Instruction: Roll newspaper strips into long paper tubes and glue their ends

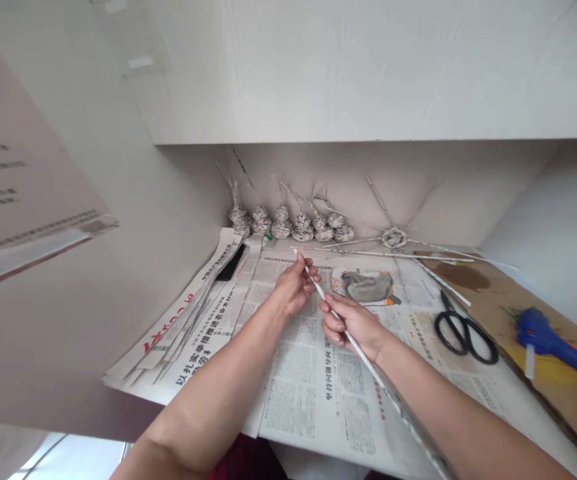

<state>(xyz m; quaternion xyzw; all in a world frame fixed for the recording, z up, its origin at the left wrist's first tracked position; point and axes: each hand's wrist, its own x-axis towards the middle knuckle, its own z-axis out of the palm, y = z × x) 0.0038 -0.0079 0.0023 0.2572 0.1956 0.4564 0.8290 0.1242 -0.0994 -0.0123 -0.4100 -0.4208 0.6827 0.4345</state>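
Observation:
A thin white rolled paper stick (364,360) slants from the middle of the table down toward the lower right. Near its far end, my left hand (296,285) has its thumb and fingers closed on it. My right hand (351,323) grips the same stick a little lower, fingers curled round it. Newspaper sheets (298,387) lie spread under both hands. Just beyond the right hand rests a grey cloth-like item (368,287) on a printed patch. The near end of the stick runs out of view along my right forearm.
Several woven paper gourd shapes (302,228) line the back wall, beside a spoked woven piece (394,237). Black scissors (463,333) lie at right. A blue glue gun (553,340) sits on cardboard (468,283). At left are paper strips (188,313) and a black phone-like object (231,263).

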